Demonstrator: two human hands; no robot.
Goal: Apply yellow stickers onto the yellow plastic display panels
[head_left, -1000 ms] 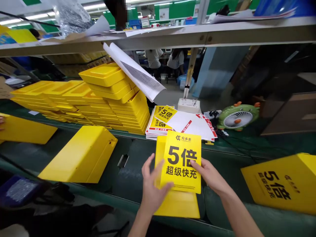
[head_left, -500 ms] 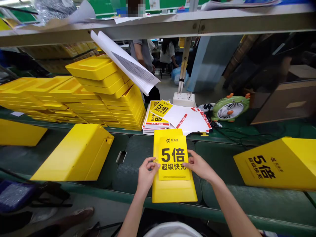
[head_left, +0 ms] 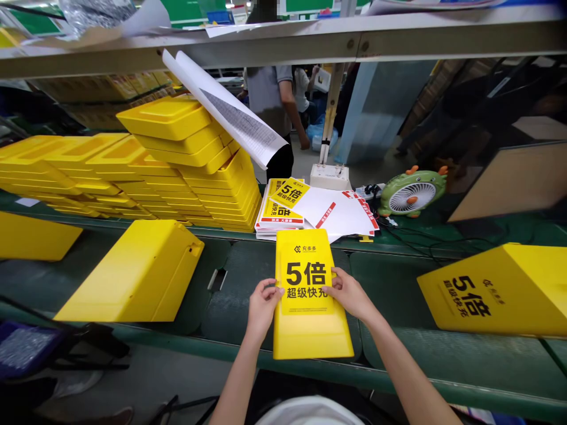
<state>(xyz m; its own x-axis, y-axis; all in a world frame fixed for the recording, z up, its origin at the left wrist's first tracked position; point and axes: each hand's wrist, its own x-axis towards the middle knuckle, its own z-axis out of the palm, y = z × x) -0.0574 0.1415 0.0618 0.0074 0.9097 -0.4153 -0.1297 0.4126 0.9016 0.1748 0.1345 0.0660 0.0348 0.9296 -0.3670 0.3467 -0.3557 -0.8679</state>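
Observation:
A yellow plastic housing (head_left: pixel 310 337) lies flat on the green conveyor belt (head_left: pixel 398 283) in front of me. A yellow sticker (head_left: pixel 305 277) with black print lies on its top face. My left hand (head_left: pixel 262 306) pinches the sticker's left edge with curled fingers. My right hand (head_left: pixel 349 292) holds its right edge, fingers pressed on the sticker.
An unlabelled yellow housing (head_left: pixel 137 274) lies to the left and a labelled one (head_left: pixel 496 292) to the right on the belt. Stacked yellow trays (head_left: pixel 177 165), a sticker pile (head_left: pixel 283 206), white backing sheets (head_left: pixel 341 215) and a green fan (head_left: pixel 411 193) sit behind. A person (head_left: pixel 274 106) stands beyond the shelf.
The sticker came down from being held above the housing and now lies on its top face. Both hands moved to the sticker's side edges. The person beyond the shelf came closer.

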